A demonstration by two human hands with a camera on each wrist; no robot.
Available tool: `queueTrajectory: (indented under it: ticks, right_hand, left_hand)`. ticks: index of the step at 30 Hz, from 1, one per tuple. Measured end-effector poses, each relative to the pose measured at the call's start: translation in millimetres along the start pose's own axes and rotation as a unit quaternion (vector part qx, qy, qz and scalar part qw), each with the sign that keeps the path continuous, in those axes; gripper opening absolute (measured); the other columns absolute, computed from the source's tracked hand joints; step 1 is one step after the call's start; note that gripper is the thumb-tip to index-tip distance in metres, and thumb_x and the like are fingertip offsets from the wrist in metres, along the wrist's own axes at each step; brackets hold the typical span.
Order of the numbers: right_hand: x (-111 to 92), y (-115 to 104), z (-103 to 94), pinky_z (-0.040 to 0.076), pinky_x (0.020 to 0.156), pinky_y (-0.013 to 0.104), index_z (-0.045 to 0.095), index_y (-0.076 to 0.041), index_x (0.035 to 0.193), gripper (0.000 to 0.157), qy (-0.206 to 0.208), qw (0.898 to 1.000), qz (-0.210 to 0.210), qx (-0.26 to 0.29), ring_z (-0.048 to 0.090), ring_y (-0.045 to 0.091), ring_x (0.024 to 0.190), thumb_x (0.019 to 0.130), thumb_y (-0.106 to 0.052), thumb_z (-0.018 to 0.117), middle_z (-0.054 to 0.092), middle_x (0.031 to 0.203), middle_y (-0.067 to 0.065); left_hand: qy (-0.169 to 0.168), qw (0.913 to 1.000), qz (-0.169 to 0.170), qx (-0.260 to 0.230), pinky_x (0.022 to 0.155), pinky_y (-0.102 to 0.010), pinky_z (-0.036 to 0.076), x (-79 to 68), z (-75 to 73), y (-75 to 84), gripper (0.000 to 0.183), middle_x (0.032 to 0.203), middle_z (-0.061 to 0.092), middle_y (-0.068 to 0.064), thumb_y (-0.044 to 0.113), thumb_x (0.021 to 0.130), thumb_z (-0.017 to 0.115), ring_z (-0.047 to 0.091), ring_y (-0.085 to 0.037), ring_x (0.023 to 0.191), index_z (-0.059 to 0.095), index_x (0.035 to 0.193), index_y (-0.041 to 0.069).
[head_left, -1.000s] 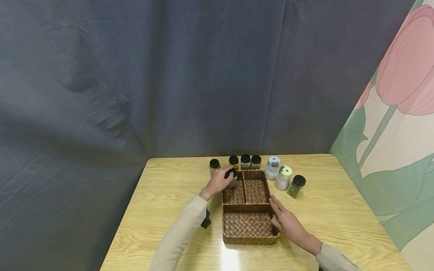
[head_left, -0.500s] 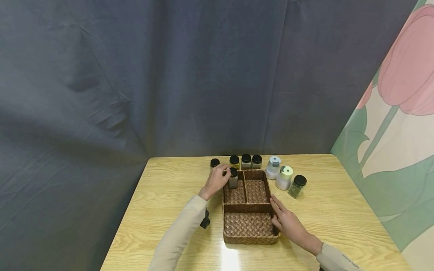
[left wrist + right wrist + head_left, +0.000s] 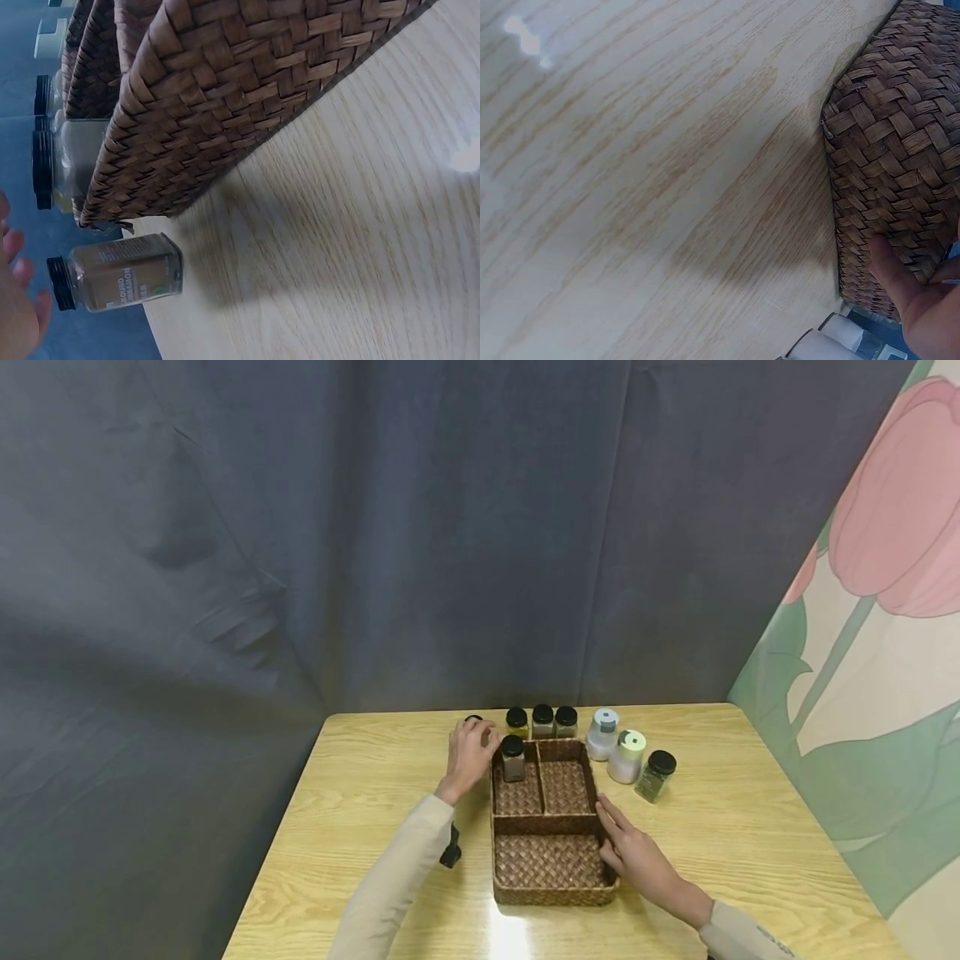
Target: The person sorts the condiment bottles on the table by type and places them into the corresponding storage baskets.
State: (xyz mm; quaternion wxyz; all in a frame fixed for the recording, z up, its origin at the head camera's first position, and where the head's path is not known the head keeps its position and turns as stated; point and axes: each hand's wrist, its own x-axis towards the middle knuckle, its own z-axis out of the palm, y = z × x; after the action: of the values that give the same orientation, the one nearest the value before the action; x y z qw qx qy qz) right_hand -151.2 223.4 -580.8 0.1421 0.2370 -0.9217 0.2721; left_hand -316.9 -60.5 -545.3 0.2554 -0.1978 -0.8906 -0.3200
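Observation:
A brown woven basket [image 3: 555, 893] with three compartments stands on the table. In its back left compartment, a black-capped spice jar [image 3: 513, 764] stands upright against the wall. My left hand [image 3: 469, 758] is just outside the basket's back left corner, fingers loosely bent with nothing in them. Close to those fingers stands a ground cinnamon jar [image 3: 127, 274] on the table; a gap shows between fingers and cap in the left wrist view. In the head view the hand mostly hides this jar. My right hand [image 3: 637, 856] holds the basket's right wall, with one finger against the outer weave.
Behind the basket stand black-capped jars [image 3: 542, 720] in a row. To its right are a blue-topped shaker [image 3: 602, 735], a yellow-topped shaker [image 3: 627, 757] and a jar of green herbs [image 3: 656, 776]. A dark curtain [image 3: 465, 543] hangs behind the table.
My left hand has let go of the jar in the back left compartment and moved left, out over the cinnamon jar. My right hand has stayed on the basket wall.

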Motion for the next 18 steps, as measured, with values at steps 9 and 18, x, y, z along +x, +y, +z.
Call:
queueTrajectory:
  ticks: [9,18]
  right_hand:
    - [-2.0,1.3,0.9,0.03,0.038,0.016,0.044,0.019,0.138,0.059,-0.011,1.0,0.01,0.0,0.025,-0.008,0.045,0.084,0.011,0.066,0.038,0.147,0.033]
    - [-2.0,1.9,1.0,0.03,0.038,0.016,0.044,0.018,0.138,0.059,-0.01,1.0,0.011,0.002,0.026,-0.008,0.045,0.084,0.012,0.066,0.038,0.147,0.032]
  left_hand:
    - [0.019,0.9991,-0.023,0.031,0.077,-0.046,0.041,-3.5,1.8,-7.2,0.024,0.104,0.064,-0.012,0.022,0.093,0.07,0.053,-0.03,0.095,0.073,0.111,0.005]
    - [0.03,0.9971,-0.058,0.038,0.083,-0.052,0.047,0.1,6.8,-18.8,0.036,0.112,0.063,-0.018,0.022,0.088,0.077,0.057,-0.036,0.103,0.069,0.116,0.0]
